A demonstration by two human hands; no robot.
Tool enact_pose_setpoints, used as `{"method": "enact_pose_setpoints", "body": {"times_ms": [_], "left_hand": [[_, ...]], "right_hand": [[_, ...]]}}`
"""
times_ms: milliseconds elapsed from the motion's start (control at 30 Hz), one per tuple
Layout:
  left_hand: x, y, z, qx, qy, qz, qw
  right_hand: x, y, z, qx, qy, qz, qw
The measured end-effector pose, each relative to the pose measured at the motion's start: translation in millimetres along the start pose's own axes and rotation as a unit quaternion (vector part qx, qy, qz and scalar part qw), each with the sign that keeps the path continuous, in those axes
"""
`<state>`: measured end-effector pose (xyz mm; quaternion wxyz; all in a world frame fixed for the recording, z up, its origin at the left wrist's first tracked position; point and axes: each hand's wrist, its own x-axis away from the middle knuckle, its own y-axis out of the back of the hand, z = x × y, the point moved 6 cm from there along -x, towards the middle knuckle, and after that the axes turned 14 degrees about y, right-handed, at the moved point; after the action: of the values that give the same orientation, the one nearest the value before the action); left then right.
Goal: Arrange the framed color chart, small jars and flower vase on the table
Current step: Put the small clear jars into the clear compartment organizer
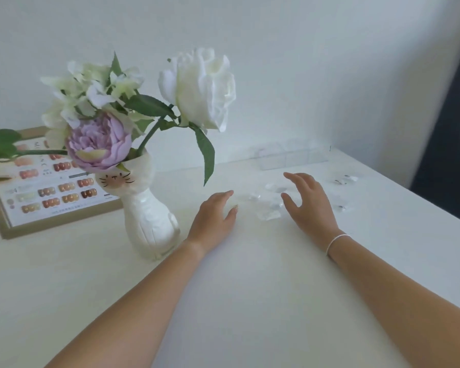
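Observation:
A white cat-shaped vase (150, 224) with white and lilac flowers (197, 86) stands upright on the white table (250, 301), left of centre. Behind it at the far left lies the framed color chart (51, 197), partly hidden by the blooms. Several small clear jars (268, 205) lie scattered on the table between and beyond my hands. My left hand (214, 219) hovers open just right of the vase, holding nothing. My right hand (310, 200) is open over the jars, fingers spread, and grips nothing.
A clear plastic organizer box (292, 155) stands against the white wall at the back. More small clear jars (345, 179) lie near the right edge. A dark chair or curtain (452, 155) is beyond the table's right side.

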<state>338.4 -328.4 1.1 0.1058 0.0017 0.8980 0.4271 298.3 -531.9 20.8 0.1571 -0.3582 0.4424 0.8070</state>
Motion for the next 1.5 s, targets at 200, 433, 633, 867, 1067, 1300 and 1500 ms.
{"method": "enact_pose_setpoints", "body": {"times_ms": [200,433,633,867,1067,1300,1500], "left_hand": [[-30,-12,8,-0.074,0.026,-0.005,0.997],[-44,-14,10,-0.053,0.027,-0.017,0.998],[-56,-12,8,0.048,0.046,-0.008,0.998],[-79,-5,-9,0.126,0.064,-0.038,0.989],[-121,1,-53,0.199,0.052,-0.072,0.976],[-173,0,-106,0.204,0.001,-0.111,0.973],[-204,-18,-131,0.212,-0.022,-0.069,0.975]], "right_hand": [[-36,-11,-17,0.017,0.010,0.011,1.000],[-76,-40,-42,0.046,-0.029,0.185,0.981],[-90,-62,-47,0.055,-0.034,0.322,0.944],[-93,-77,-49,0.050,-0.031,0.395,0.917],[-95,-70,-60,0.011,-0.021,0.337,0.941],[-113,-9,-92,-0.093,-0.054,0.133,0.985],[-122,20,-117,-0.100,-0.069,0.044,0.992]]}}
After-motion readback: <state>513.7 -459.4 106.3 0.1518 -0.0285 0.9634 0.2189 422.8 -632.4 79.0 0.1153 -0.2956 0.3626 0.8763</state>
